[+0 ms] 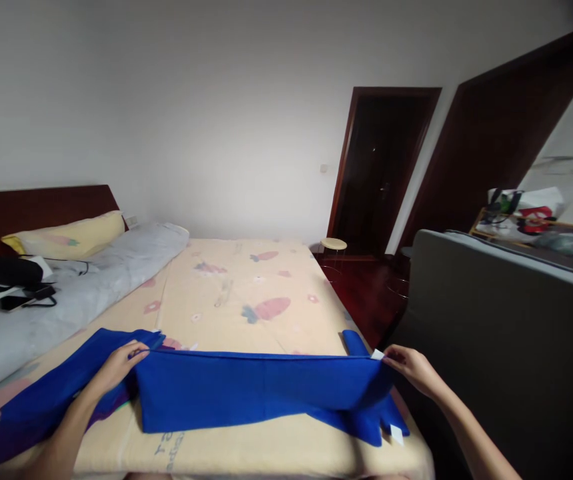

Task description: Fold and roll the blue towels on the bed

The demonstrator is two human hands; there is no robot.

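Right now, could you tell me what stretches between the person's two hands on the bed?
In the head view, a blue cloth spans the gap, its folded top edge pulled taut from the left hand to the right hand, over the cream patterned bedsheet.

A cloth (246,390) lies across the near end of the bed (246,293), left hand (119,363) and right hand (411,367) at its ends. A pillow (71,235) lies far left, a stool (333,245) beyond the bed's right side.
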